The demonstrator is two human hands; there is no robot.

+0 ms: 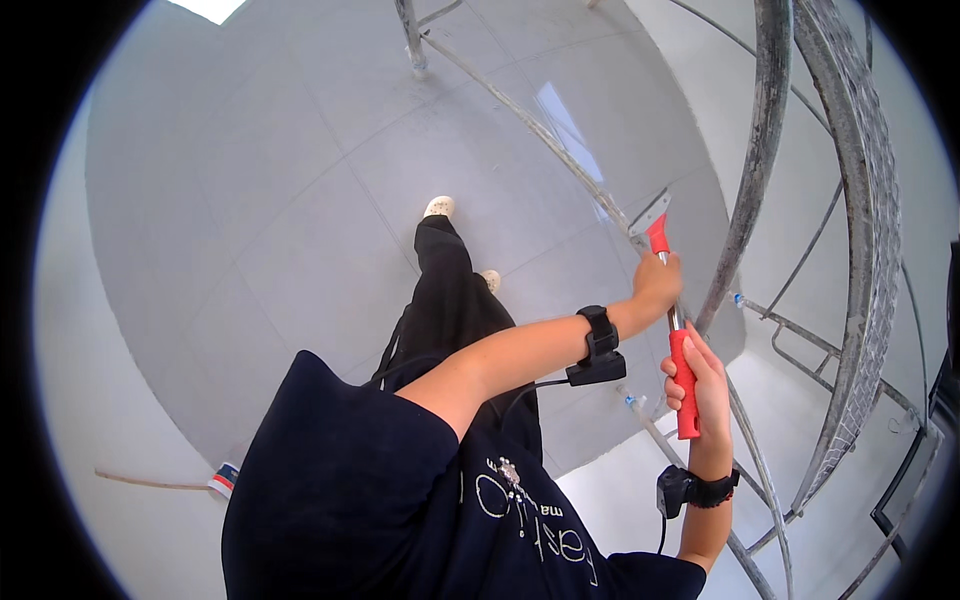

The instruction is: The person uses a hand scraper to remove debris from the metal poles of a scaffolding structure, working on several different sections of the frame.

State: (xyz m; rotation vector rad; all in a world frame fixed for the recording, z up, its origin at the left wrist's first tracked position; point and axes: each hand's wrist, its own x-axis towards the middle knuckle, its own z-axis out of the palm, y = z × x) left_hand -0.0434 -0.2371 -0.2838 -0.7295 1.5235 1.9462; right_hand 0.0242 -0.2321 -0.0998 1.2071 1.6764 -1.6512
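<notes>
A long-handled scraper (686,390) slants up in front of me, its red grip toward me and its flat metal blade (650,214) at the far end. My left hand (660,281) is closed around the metal shaft just below the red head. Lower down, my right hand (708,385) wraps the red grip, with its fingers curled over the side. The blade overlaps a scaffold tube (560,152) in the picture, and I cannot tell whether they touch. Each wrist wears a black strap with a small box.
Paint-spotted scaffolding stands at the right, with a thick upright tube (757,150) and a textured platform (868,200) close by. Thin braces cross below. Grey tiles cover the floor (260,190). A container (224,480) sits behind me at the left, near a thin stick (150,481).
</notes>
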